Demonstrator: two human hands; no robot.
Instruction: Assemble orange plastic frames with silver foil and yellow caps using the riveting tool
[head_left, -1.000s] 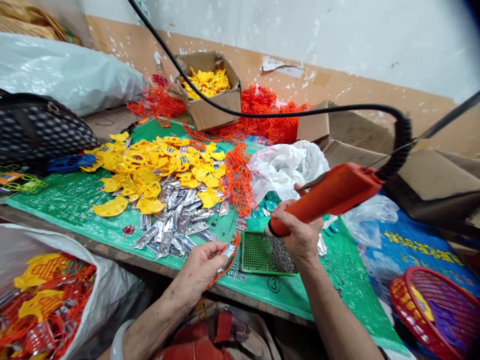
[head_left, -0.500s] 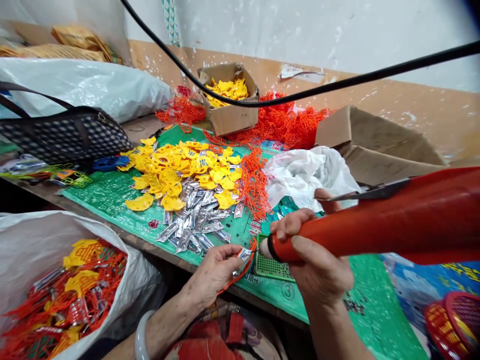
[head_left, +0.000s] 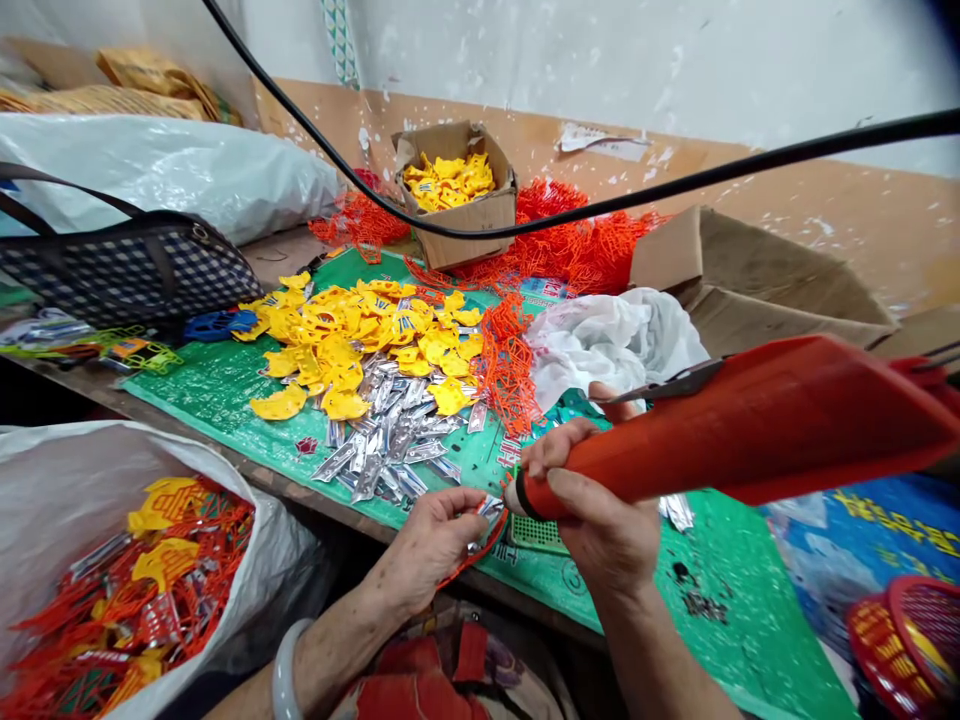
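My left hand [head_left: 431, 540] pinches a small silver and orange plastic piece [head_left: 487, 515] at the table's front edge. My right hand [head_left: 600, 510] is wrapped round an orange electric screwdriver [head_left: 720, 430], whose tip meets that piece. A black cable [head_left: 465, 225] runs from the tool up across the view. Just behind the tool's tip a green screw tray [head_left: 536, 532] lies on the green mat [head_left: 217, 390]. On the mat lie heaps of yellow plastic shapes [head_left: 352, 335] and silver strips [head_left: 390, 430].
A white bag [head_left: 90, 470] of assembled orange and yellow pieces stands at the lower left. A cardboard box [head_left: 457, 190] of yellow parts, orange lattice pieces [head_left: 577, 245], a white plastic bag [head_left: 607, 345], a checked handbag [head_left: 120, 270] and a red basket [head_left: 911, 640] ring the mat.
My right hand has brought the screwdriver down and to the left from the green tray to the piece in my left hand. The view has shifted left.
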